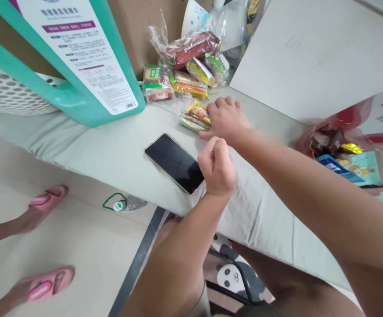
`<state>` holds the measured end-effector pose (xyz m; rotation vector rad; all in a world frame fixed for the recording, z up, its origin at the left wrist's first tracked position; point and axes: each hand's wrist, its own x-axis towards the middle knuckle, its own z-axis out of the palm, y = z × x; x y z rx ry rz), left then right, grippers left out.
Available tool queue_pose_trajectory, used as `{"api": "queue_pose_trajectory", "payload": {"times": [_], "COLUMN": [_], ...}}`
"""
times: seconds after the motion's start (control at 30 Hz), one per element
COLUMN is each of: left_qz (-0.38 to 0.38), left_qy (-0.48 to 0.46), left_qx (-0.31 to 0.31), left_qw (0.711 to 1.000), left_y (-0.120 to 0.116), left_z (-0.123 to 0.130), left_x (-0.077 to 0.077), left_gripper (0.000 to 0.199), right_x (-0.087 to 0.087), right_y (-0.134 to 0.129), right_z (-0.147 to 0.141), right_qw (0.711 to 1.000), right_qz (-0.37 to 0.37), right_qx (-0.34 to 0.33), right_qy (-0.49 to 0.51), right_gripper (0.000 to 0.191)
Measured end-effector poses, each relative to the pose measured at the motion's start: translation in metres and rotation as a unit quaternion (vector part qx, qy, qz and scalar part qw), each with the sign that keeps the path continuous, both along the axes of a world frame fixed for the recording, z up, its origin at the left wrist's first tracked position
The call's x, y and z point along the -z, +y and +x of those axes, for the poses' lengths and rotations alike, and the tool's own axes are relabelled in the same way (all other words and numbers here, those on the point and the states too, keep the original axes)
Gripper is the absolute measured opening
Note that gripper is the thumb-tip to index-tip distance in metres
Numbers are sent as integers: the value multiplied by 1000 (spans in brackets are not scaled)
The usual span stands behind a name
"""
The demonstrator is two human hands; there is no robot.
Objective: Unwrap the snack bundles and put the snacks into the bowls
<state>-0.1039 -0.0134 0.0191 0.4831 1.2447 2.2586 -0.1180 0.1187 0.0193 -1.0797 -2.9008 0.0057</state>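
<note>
My left hand (217,167) is closed in a fist above the right end of a black-screened smartphone (176,162), which lies face up on the pale green cloth. Whether the fist holds anything is hidden. My right hand (227,118) lies palm down on the cloth, thumb stretched away from the fingers. Its thumb side meets a yellow snack packet (198,111) and a pale green snack packet (193,123). Just behind these lies a pile of wrapped snacks: a yellow-orange packet (191,84), a green-topped packet (153,77) and a red packet in clear plastic (194,48).
A large teal jug (125,94) stands at the left, before a white perforated basket (9,90). At the right, a red-and-white bag (373,119) holds several snacks beside a white panel (310,57). Another person's feet in pink slippers (51,200) are on the floor.
</note>
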Motion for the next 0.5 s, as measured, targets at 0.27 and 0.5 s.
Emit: {"api": "queue_pose_trajectory", "payload": {"times": [0.27, 0.5], "left_qz": [7, -31], "left_qy": [100, 167], "left_qx": [27, 207], "left_qw": [995, 963], "left_y": [-4, 13], "left_z": [8, 38], "left_x": [-1, 16], "left_gripper": [53, 36], "right_x": [-19, 3], "right_y": [-75, -133], "right_z": [128, 232], "right_qw": [974, 881], "right_qz": [-129, -196], "right_qx": [182, 353], "right_qy": [-41, 247], "right_gripper": [59, 60]}}
